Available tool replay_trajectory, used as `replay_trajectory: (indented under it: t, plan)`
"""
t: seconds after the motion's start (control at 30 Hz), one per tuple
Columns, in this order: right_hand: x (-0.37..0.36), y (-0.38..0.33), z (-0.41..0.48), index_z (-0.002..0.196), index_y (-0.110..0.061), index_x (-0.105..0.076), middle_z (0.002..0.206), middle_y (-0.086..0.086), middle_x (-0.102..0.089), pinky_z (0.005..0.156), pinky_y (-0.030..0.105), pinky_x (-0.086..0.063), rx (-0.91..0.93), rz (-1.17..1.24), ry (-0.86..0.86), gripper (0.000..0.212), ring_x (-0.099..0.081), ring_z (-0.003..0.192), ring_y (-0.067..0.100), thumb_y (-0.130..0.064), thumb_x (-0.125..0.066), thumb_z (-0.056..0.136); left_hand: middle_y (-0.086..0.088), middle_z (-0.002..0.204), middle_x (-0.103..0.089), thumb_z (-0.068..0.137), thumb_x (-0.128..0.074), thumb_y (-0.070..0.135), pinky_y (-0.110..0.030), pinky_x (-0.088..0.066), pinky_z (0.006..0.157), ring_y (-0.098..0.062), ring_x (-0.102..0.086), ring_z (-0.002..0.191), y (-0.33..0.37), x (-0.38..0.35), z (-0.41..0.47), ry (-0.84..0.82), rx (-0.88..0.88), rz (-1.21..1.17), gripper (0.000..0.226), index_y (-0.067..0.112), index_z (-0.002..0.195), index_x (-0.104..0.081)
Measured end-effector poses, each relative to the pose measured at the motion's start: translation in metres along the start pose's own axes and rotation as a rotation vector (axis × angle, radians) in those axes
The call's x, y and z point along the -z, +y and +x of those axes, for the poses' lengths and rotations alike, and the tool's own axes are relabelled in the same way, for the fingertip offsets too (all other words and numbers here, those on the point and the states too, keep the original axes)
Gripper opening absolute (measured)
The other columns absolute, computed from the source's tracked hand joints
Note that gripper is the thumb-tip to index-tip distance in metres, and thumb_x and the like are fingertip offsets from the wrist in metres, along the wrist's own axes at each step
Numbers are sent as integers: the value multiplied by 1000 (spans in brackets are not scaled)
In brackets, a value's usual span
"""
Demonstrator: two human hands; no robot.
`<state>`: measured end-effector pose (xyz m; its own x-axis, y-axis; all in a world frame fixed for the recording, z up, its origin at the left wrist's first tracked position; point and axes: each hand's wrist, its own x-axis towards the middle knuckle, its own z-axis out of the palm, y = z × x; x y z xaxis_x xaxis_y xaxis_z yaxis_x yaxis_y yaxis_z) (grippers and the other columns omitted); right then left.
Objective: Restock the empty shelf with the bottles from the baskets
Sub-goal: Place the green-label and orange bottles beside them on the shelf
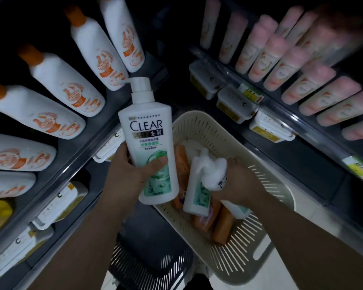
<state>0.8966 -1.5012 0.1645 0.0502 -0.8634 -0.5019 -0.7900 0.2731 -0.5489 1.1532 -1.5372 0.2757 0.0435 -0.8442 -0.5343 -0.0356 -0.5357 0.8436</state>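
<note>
The left hand (132, 170) holds a CLEAR shampoo bottle (149, 130) upright, fingers (123, 148) curled round its lower body. The right hand (239, 181) grips a second pump bottle (213, 174) in the cream basket (239, 254).

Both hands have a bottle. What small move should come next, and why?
Probably lift the right hand with its white pump bottle out of the cream basket: that bottle sits low among the orange bottles, while the left hand holds its CLEAR bottle raised.
</note>
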Motion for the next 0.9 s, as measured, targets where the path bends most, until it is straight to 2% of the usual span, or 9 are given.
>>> replay_trajectory:
  t: [0.17, 0.23, 0.33, 0.4, 0.47, 0.53, 0.7, 0.8, 0.9]
  plan:
    - [50, -76, -13, 106, -18, -60, 101, -6, -56, 75, 25, -46, 113, 209, 188, 65, -52, 94, 7, -35, -87, 49, 0, 113, -72, 51, -94, 25, -53, -54, 88, -24, -69, 102, 57, 15, -23, 34, -82, -27, 83, 17, 124, -57]
    - [76, -117, -22, 98, -18, -61, 96, -4, -58, 72, 18, -46, 200, 298, 244, 53, -55, 92, 5, -33, -86, 54, 0, 113, -72, 52, -92, 23, -52, -55, 86, -22, -70, 101, 84, 21, -36, 50, -139, -19, 82, 16, 126, -55]
    - [122, -177, -41, 89, -7, -61, 81, 1, -59, 59, 7, -42, 325, 351, 271, 33, -55, 72, -6, -14, -84, 66, 2, 109, -73, 53, -83, 17, -45, -58, 82, -15, -71, 95, 128, 32, -62, 85, -233, -26, 76, 13, 123, -54]
    - [154, -215, -56, 89, -23, -57, 82, -6, -58, 59, 9, -42, 397, 359, 304, 34, -57, 75, -7, -12, -82, 69, 2, 108, -72, 50, -87, 18, -46, -58, 82, -16, -71, 95, 159, 42, -83, 110, -284, -17, 78, 16, 121, -54]
    - [183, -248, -71, 95, -42, -48, 94, -16, -59, 62, 6, -44, 452, 362, 358, 51, -56, 87, -15, -17, -83, 68, 3, 109, -72, 49, -94, 22, -50, -57, 82, -20, -70, 97, 189, 54, -104, 134, -341, -6, 81, 21, 120, -55]
    - [211, -281, -88, 96, -44, -44, 99, -21, -56, 63, 3, -43, 480, 371, 414, 57, -54, 89, -18, -19, -85, 65, 5, 108, -72, 57, -92, 19, -50, -56, 83, -18, -70, 97, 218, 65, -125, 160, -403, -3, 72, 26, 118, -55]
    - [280, -367, -128, 109, -38, -44, 102, -23, -55, 75, 27, -46, 556, 286, 506, 67, -57, 92, 3, -44, -83, 55, 10, 101, -74, 64, -85, 4, -42, -57, 83, -11, -71, 90, 286, 92, -186, 213, -568, -39, 62, 30, 111, -54]
    - [313, -421, -153, 108, -35, -47, 101, -17, -58, 72, 27, -45, 617, 243, 549, 72, -58, 89, 6, -56, -76, 46, 3, 105, -74, 62, -84, 7, -45, -57, 82, -18, -71, 95, 326, 109, -220, 227, -640, -102, 65, 26, 116, -54]
    - [339, -472, -178, 109, -32, -49, 98, -15, -56, 71, 25, -39, 661, 234, 613, 70, -54, 86, 8, -55, -80, 51, 5, 103, -74, 58, -84, 11, -33, -58, 74, -15, -71, 93, 364, 130, -251, 284, -724, -138, 67, 23, 117, -54]
